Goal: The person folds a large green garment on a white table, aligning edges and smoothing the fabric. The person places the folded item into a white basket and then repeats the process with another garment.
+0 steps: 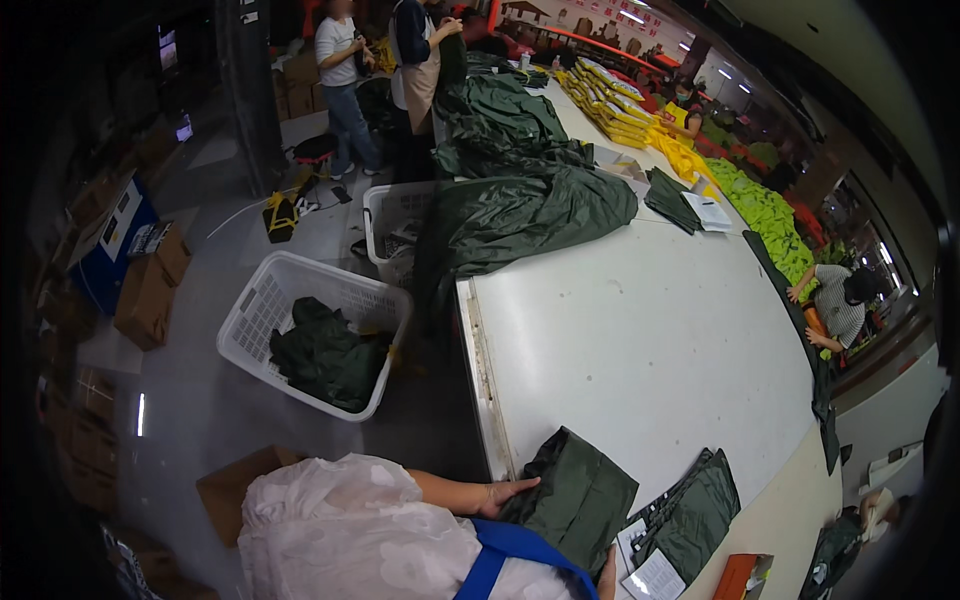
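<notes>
A folded dark green garment point(580, 495) of shiny waterproof-looking cloth lies at the near edge of the white table. My left hand point(512, 494) grips its left edge, thumb on top and the other fingers mostly hidden. At the lower right corner, my right hand point(607, 574) holds the side of the same garment; only part of that hand shows. Just to the right rests another folded dark green garment point(697, 522), with a white printed sheet point(655, 579) against its near end.
The white table point(640, 330) stretches away, bearing a heap of dark green cloth point(545, 215) and yellow packages point(605, 105). White baskets stand left, the nearer basket point(245, 330) holding green cloth. An orange box point(740, 578) sits near right. Several people work around the table.
</notes>
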### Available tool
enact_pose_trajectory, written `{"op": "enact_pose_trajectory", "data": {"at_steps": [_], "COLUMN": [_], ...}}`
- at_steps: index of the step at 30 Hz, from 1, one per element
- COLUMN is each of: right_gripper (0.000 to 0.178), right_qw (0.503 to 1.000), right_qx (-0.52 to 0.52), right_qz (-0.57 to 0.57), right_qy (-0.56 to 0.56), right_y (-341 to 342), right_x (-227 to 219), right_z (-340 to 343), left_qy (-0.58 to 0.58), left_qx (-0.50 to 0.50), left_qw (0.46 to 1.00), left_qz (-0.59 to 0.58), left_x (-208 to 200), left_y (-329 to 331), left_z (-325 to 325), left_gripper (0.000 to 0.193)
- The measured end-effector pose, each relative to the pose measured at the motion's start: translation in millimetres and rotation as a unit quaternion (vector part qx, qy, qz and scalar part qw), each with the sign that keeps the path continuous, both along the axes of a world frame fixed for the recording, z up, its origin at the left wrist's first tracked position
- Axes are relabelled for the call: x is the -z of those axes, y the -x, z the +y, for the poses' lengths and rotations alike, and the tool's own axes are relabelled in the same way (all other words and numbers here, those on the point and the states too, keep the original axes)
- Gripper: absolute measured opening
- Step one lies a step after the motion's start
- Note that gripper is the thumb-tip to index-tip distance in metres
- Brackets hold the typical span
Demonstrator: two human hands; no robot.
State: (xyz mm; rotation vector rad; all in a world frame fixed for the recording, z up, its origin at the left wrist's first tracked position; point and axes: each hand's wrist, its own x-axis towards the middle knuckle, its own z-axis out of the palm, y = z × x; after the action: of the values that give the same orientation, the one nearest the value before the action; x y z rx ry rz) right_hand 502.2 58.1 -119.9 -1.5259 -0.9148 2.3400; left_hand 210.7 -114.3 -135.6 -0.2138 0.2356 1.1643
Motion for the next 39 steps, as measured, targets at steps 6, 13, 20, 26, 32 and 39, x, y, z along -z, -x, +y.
{"op": "enact_pose_trajectory", "data": {"at_steps": [6,13,20,26,32,39], "right_gripper": [0.045,0.049,0.059,0.053,0.059,0.072], "right_qw": [1.000,0.999,0.996,0.986,0.987,0.981], "right_qx": [0.006,0.020,-0.080,-0.129,-0.119,-0.195], "right_qz": [0.008,0.021,0.029,0.028,0.045,-0.007], "right_qy": [0.000,0.026,0.033,0.099,0.095,-0.018], "right_y": [-1.0,22.6,24.1,42.2,41.9,59.2], "right_x": [-2.0,-14.3,-13.8,-30.2,-38.2,-52.8], "right_z": [-8.1,-15.3,-2.4,6.2,2.6,15.0], "left_qy": [-0.068,0.013,-0.022,0.071,0.074,0.114], "left_qx": [-0.014,-0.063,-0.063,0.026,0.064,0.066], "left_qw": [0.996,0.997,0.985,0.976,0.953,0.928], "left_qz": [-0.051,0.046,0.159,0.204,0.287,0.349], "left_x": [1.6,-20.2,-59.3,-32.1,-56.7,-59.6], "left_y": [4.8,8.8,-0.4,14.7,28.0,28.9], "left_z": [-4.2,-5.5,9.4,-8.3,-20.2,0.5], "left_gripper": [0.083,0.084,0.080,0.078,0.075,0.064]}}
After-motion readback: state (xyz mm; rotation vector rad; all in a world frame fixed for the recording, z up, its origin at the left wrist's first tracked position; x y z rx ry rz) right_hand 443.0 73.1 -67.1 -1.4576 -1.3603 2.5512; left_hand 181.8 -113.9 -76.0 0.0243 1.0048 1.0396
